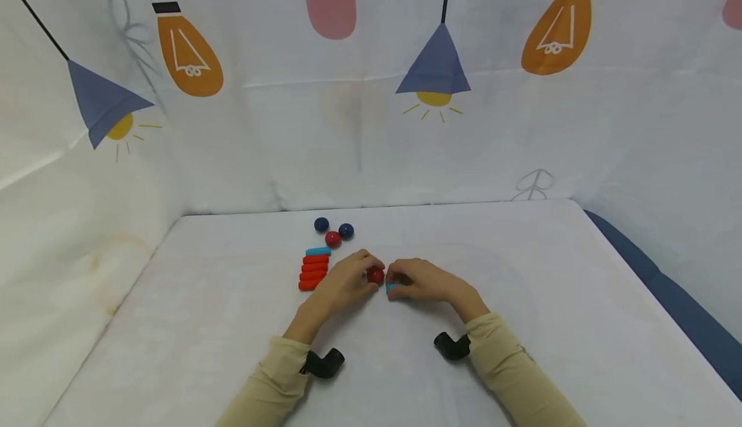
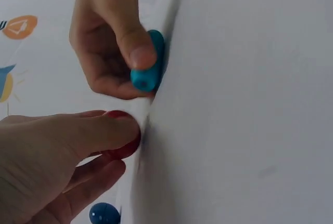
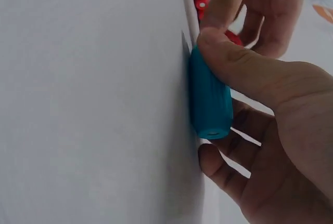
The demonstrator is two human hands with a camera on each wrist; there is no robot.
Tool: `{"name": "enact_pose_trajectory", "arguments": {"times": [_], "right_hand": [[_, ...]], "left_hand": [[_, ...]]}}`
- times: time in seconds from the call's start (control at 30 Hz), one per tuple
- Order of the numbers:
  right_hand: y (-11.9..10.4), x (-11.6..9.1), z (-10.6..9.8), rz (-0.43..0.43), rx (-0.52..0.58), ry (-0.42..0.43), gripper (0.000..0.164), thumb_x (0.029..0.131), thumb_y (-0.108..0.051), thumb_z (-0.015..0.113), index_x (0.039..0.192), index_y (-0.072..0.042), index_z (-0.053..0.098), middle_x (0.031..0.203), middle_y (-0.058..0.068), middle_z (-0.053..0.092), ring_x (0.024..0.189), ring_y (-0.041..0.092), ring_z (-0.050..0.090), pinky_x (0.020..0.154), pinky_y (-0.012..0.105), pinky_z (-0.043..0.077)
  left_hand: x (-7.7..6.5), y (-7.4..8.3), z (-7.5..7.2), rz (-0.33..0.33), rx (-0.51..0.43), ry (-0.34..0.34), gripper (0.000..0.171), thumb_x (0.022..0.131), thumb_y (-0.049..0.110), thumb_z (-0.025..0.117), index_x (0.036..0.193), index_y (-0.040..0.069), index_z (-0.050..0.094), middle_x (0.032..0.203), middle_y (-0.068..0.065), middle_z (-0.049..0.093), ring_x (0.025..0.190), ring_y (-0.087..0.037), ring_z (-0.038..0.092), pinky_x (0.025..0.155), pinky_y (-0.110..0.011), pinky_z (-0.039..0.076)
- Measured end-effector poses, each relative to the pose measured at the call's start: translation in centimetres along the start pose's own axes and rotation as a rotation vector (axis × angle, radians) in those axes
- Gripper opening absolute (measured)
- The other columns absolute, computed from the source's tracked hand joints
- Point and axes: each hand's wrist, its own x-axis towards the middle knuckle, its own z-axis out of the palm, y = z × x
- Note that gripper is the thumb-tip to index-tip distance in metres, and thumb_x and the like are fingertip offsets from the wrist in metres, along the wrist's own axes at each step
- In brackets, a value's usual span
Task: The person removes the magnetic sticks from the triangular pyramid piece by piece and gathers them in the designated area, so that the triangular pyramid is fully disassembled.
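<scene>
My left hand [image 1: 346, 281] pinches a shiny red ball [image 1: 375, 276] between thumb and fingers, close over the white table. Just to its right, my right hand [image 1: 428, 280] holds a light blue ribbed cylinder [image 3: 210, 96] by thumb and fingers; a small hole shows in its end. A narrow gap separates the two hands in the head view. Left of my left hand lies a column of several red cylinders [image 1: 314, 268], partly overlapped by that hand. Another light blue cylinder [image 1: 318, 251] caps the column at its far end.
Beyond the column, two dark blue balls [image 1: 321, 224] and a second red ball [image 1: 333, 239] sit in a cluster. A white sheet printed with lamps and bulbs [image 1: 359, 143] rises behind the table [image 1: 522, 362]. Dark blue padding [image 1: 666, 292] borders the right edge.
</scene>
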Motion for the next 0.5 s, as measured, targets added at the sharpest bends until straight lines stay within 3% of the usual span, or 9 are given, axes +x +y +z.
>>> {"name": "enact_pose_trajectory", "arguments": {"times": [0.13, 0.23, 0.37, 0.5], "right_hand": [[0.0, 0.2, 0.0, -0.038, 0.022, -0.024, 0.014, 0.087, -0.031, 0.067, 0.093, -0.02, 0.062, 0.09, -0.011, 0.058, 0.085, 0.005, 0.054, 0.08, 0.024, 0.047], [0.1, 0.2, 0.1, -0.018, 0.024, -0.023, 0.014, 0.087, -0.032, 0.068, 0.092, -0.021, 0.062, 0.088, -0.012, 0.057, 0.083, 0.006, 0.053, 0.078, 0.023, 0.046], [0.0, 0.2, 0.1, 0.011, 0.037, -0.029, 0.018, 0.085, -0.034, 0.069, 0.093, -0.02, 0.062, 0.086, -0.012, 0.057, 0.082, 0.006, 0.052, 0.076, 0.022, 0.045], [-0.1, 0.0, -0.2, 0.03, 0.045, -0.05, 0.02, 0.085, -0.034, 0.069, 0.096, -0.019, 0.062, 0.087, -0.011, 0.057, 0.082, 0.008, 0.053, 0.076, 0.023, 0.046]], "left_hand": [[1.4, -1.1, -0.8, -0.054, 0.037, 0.071, 0.033, 0.082, 0.009, 0.072, 0.114, 0.011, 0.064, 0.111, -0.003, 0.06, 0.098, -0.016, 0.059, 0.086, -0.029, 0.052], [2.8, -1.9, -1.7, -0.074, 0.063, 0.097, 0.033, 0.083, 0.007, 0.07, 0.116, 0.009, 0.063, 0.114, -0.007, 0.058, 0.102, -0.02, 0.059, 0.087, -0.032, 0.052], [4.8, -2.9, -2.9, -0.076, 0.136, 0.094, 0.035, 0.082, 0.005, 0.07, 0.117, 0.007, 0.063, 0.114, -0.009, 0.058, 0.103, -0.023, 0.059, 0.086, -0.034, 0.051], [6.6, -3.6, -3.7, -0.087, 0.187, 0.04, 0.037, 0.083, 0.004, 0.069, 0.119, 0.006, 0.063, 0.115, -0.01, 0.059, 0.103, -0.023, 0.06, 0.087, -0.034, 0.051]]}}
